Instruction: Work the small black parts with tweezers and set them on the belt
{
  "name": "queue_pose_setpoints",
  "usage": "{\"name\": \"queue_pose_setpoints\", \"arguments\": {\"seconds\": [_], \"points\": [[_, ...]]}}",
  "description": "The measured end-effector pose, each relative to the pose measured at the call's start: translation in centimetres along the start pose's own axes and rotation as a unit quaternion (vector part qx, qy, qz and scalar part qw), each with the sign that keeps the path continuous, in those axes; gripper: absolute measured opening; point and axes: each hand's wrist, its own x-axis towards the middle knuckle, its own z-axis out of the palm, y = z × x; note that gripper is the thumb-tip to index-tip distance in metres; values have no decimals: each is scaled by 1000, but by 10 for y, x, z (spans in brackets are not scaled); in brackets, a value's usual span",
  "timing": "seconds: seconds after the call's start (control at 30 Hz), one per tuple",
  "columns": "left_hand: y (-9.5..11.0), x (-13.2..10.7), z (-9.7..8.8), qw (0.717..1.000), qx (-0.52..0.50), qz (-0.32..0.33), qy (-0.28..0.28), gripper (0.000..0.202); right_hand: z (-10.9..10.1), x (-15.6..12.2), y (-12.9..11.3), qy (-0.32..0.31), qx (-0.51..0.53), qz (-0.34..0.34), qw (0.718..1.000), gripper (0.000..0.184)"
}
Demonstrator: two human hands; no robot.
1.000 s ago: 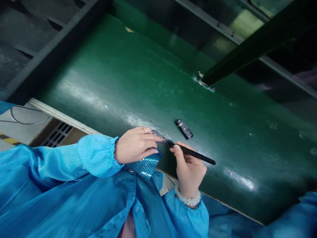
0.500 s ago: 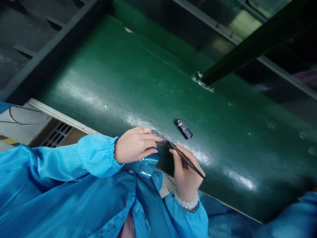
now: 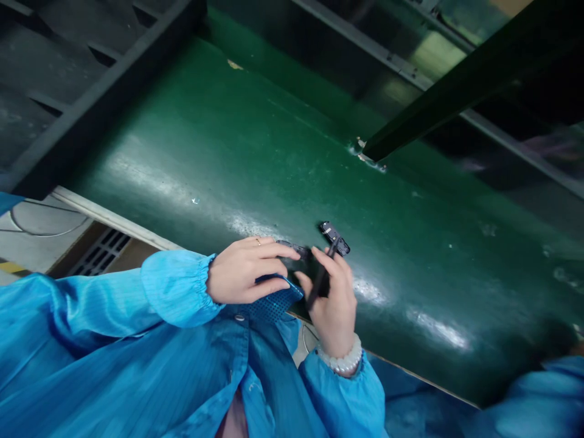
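My left hand (image 3: pixel 244 271) pinches a small dark flat part (image 3: pixel 294 248) between thumb and fingers, with a shiny blue dotted sheet (image 3: pixel 274 304) tucked under its palm. My right hand (image 3: pixel 333 301) is closed round thin black tweezers (image 3: pixel 322 277), whose upper end points at a second small black part (image 3: pixel 334 236) lying on the green conveyor belt (image 3: pixel 228 152). The two hands almost touch at the belt's near edge. Both arms wear bright blue sleeves, and a white bead bracelet circles my right wrist.
A dark green bar (image 3: pixel 456 79) crosses above the belt at the upper right, ending at a bracket. A dark metal frame (image 3: pixel 91 115) runs along the belt's left side. Grey floor with a grille (image 3: pixel 98 249) shows at the lower left. Another blue sleeve (image 3: pixel 533 401) sits at the lower right.
My right hand has swung the tweezers from lying toward the right to standing upright, their end now by the loose part on the belt. My left hand stays put with its part.
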Motion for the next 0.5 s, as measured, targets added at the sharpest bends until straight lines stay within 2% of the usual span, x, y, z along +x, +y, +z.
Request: {"name": "queue_pose_setpoints", "arguments": {"seconds": [0.13, 0.3, 0.4, 0.5], "points": [[0, -1, -6, 995, -95, -20, 20, 20, 10, 17, 1, -40, -43, -29, 998, 30], [-3, -2, -6, 992, -127, -25, 14, 15, 8, 32, -1, -43, -88, -82, 992, 20], [-4, -3, -4, 991, -134, -32, 8, 15, -1, 37, 7, 10, -92, -77, 993, 24], [-5, -4, -3, 990, -133, -35, -4, 16, -10, 38, 22, 85, -109, -28, 990, 29]]}}
